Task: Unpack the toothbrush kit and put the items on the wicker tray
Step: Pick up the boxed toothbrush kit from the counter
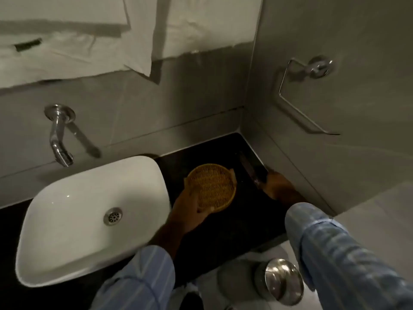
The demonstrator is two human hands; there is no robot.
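Note:
A round wicker tray point(212, 186) sits on the black counter point(234, 231) to the right of the basin. My left hand point(190, 209) grips the tray's near left rim. A long dark packet, the toothbrush kit point(251, 170), lies along the right wall at the counter's edge. My right hand point(278, 186) is closed on the kit's near end, close to the wall. The kit is dim and blurred, so its details do not show.
A white basin point(89, 220) with a metal drain fills the left counter, under a wall tap point(59, 139). A chrome towel ring point(308, 95) hangs on the right wall. White towels point(67, 52) hang above. A shiny metal bin lid point(282, 279) is below the counter.

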